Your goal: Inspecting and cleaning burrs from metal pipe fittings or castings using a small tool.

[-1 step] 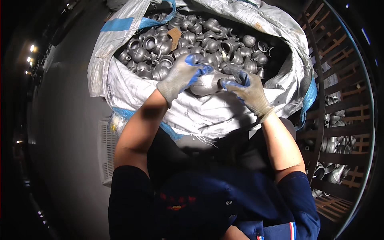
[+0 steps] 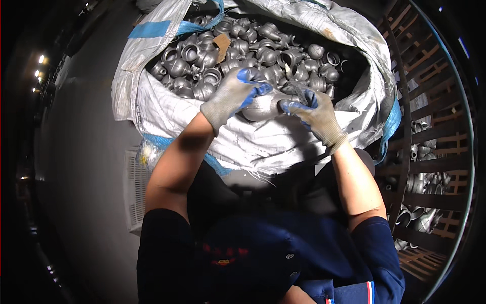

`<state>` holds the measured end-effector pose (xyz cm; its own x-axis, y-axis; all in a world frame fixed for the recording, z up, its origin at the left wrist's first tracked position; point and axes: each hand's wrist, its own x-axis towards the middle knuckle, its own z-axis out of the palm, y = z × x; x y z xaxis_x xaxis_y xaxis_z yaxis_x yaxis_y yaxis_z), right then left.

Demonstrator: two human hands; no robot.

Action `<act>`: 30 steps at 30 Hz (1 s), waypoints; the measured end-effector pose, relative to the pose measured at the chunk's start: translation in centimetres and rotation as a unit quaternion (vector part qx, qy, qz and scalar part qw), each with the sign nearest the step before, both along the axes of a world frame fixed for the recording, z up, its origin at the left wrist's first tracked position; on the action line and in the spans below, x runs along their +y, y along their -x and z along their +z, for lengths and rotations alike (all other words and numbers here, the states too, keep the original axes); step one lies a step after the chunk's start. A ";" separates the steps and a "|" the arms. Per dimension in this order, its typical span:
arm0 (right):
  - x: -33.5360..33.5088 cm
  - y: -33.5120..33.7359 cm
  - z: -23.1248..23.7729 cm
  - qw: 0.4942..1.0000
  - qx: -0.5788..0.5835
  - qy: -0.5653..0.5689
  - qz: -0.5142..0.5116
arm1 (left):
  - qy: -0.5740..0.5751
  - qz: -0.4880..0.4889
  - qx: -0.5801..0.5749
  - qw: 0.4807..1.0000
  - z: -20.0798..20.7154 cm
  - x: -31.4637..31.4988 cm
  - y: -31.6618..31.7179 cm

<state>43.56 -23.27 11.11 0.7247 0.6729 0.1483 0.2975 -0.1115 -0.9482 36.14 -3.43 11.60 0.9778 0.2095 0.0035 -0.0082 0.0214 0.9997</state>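
Note:
My left hand (image 2: 228, 99), in a pale knit glove with blue coating, is closed round the rounded body of a grey metal casting (image 2: 260, 109). The casting lies tilted over the near rim of a white woven sack (image 2: 243, 147), its narrow neck toward my right hand (image 2: 315, 114). That hand, gloved alike, is closed, with its fingertips at the neck. From its grip a slim dark tool with a pale tip (image 2: 287, 71) points up and away; its kind is not clear. More bulbous grey castings (image 2: 205, 61) fill the sack beyond both hands.
A piece of brown cardboard (image 2: 221, 46) lies among the castings. Blue straps (image 2: 152, 30) hang on the sack. To the right stands a slatted rack or crate (image 2: 430, 167) with more castings behind it. A pale slotted plastic crate (image 2: 135, 192) sits on the grey floor at left.
The tool's pale tip has shifted slightly to the right. Both hands and the casting stay almost in place.

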 end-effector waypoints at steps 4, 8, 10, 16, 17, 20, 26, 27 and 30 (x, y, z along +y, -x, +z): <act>-1.0 -0.1 0.1 0.972 0.217 -0.069 -0.056 | 0.078 0.043 -0.093 0.992 0.4 -0.2 1.4; -2.5 -0.2 0.4 0.939 0.319 -0.072 -0.106 | 0.073 0.171 -0.123 0.975 -0.5 -0.2 4.4; -2.8 -0.3 0.3 0.937 0.330 -0.078 -0.086 | 0.208 0.167 -0.032 0.963 -1.9 -1.6 5.6; -2.9 -0.2 -0.3 0.925 0.371 -0.076 -0.043 | 0.194 0.180 -0.105 0.959 -3.3 -4.7 6.5; -3.1 -0.2 -0.3 0.925 0.370 -0.077 -0.031 | 0.198 0.185 -0.086 0.959 -3.1 -4.6 6.5; -3.3 0.0 -0.3 0.930 0.358 -0.085 -0.006 | 0.221 0.199 -0.097 0.950 -2.9 -4.9 7.0; -3.8 -0.4 -0.6 0.939 0.329 -0.084 0.048 | 0.259 0.223 -0.086 0.936 -3.9 -5.0 7.0; -3.8 -0.4 -0.7 0.936 0.337 -0.086 0.051 | 0.253 0.225 -0.088 0.937 -4.0 -4.9 7.0; -3.8 -0.3 -1.1 0.977 0.176 -0.090 0.079 | 0.239 0.224 -0.093 0.940 -4.0 -4.8 7.1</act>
<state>43.87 -27.11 10.04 0.6417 0.7662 0.0347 -0.0498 0.0868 -0.9950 29.08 -8.23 7.61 0.7834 0.6207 -0.0333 -0.2975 0.4215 0.8567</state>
